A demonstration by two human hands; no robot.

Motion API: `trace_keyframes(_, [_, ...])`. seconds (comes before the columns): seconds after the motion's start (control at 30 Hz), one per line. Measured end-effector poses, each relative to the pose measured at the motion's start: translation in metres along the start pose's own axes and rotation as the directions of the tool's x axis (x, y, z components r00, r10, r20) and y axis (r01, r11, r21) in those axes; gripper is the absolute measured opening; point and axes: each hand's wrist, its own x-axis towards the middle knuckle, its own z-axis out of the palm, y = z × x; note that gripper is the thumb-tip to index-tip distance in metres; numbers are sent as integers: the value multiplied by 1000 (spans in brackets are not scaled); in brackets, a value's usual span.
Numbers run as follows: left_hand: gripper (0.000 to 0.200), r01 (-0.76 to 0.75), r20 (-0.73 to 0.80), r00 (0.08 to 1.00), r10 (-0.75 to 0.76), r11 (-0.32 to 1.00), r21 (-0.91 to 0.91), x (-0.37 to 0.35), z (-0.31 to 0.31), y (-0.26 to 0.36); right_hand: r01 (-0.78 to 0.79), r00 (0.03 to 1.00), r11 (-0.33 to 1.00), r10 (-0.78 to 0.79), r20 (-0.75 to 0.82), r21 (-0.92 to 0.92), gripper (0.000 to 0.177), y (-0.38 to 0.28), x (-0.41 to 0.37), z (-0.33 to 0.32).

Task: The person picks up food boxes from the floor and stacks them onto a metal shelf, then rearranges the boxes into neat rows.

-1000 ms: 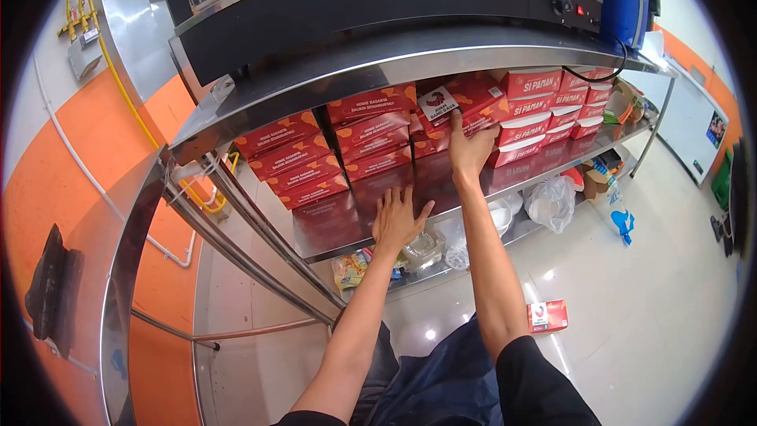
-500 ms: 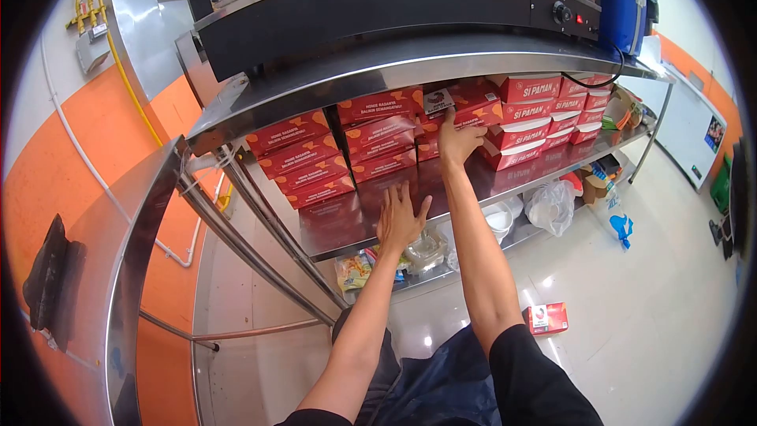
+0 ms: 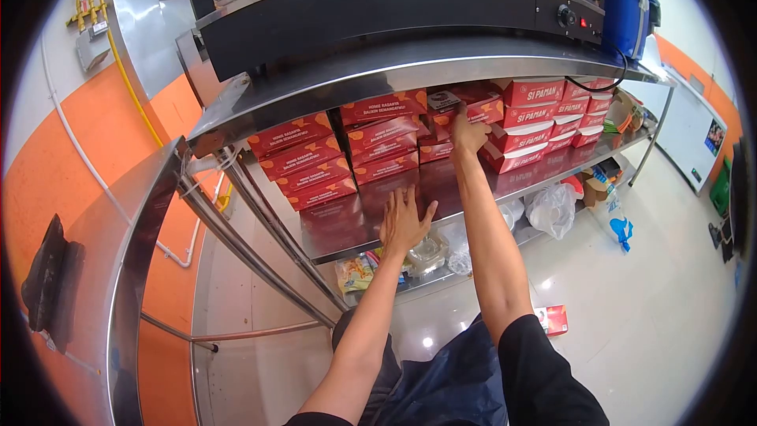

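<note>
Two hands are reaching under the counter (image 3: 410,59): the left hand (image 3: 406,221) is lying flat and open on the steel shelf (image 3: 339,225), seemingly bracing the reach, while the right hand (image 3: 467,136) is pressing against a red box (image 3: 487,110) in the stacked row at the back, its grip too hidden to tell.

The left hand (image 3: 405,221) lies flat on the steel shelf (image 3: 339,229); the right hand (image 3: 468,137) presses on stacked red boxes (image 3: 465,110) (fingers spread), more red boxes (image 3: 300,162) alongside.
</note>
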Motion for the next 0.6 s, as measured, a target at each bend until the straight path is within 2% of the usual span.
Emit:
trace_keyframes(0.2, [76,-18,-45,999,20,999,39,-1,2,2,117,989,993,-119,-90,-20,91,4,-13,4])
trace_keyframes(0.3, [75,-32,-37,999,33,999,27,-1,1,3,166,979,985,-160,-130,38,86,5,-31,4])
trace_keyframes(0.43, [72,-84,-101,991,91,994,65,-1,5,-1,145,981,984,-130,-142,103,85,3,-47,3])
trace_keyframes(0.6, [72,-81,-101,991,84,996,39,-2,2,-1,92,987,979,-66,-147,181,84,6,-52,8])
